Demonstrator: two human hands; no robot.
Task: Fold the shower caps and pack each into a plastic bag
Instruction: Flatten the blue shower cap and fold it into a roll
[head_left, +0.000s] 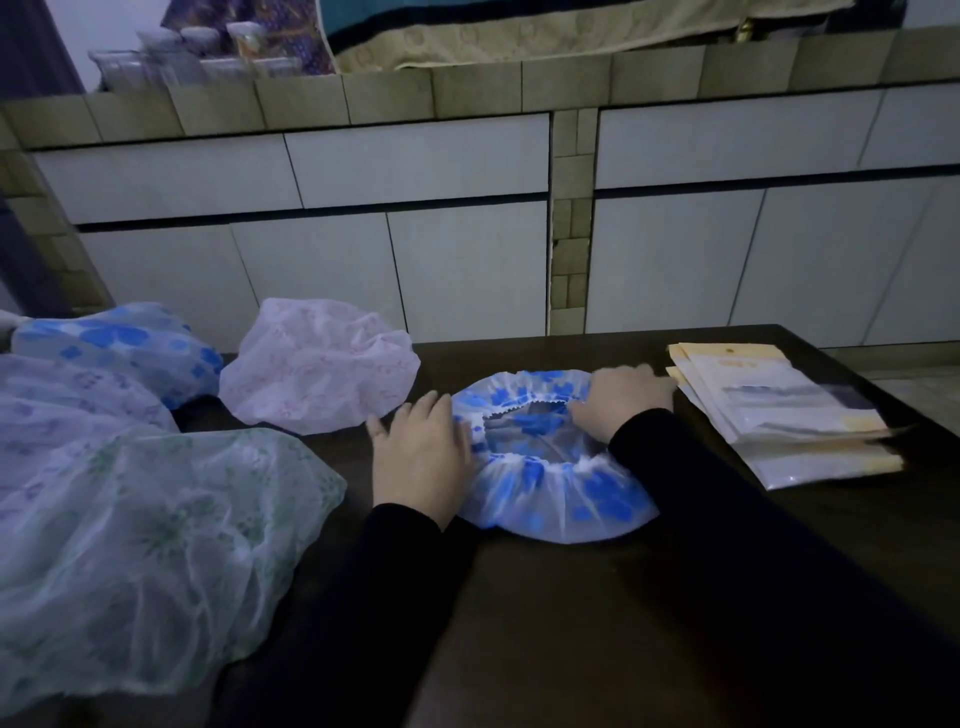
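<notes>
Here a blue-print shower cap (550, 483) is pressed flat on the table (571, 623), opening up, by L hand (421, 457) & R hand (623, 402), both apparently unclenched; bags (779, 415) lie just beside

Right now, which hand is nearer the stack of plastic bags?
Right. The right hand is beside the stack of plastic bags; the left hand is across the blue cap.
</notes>
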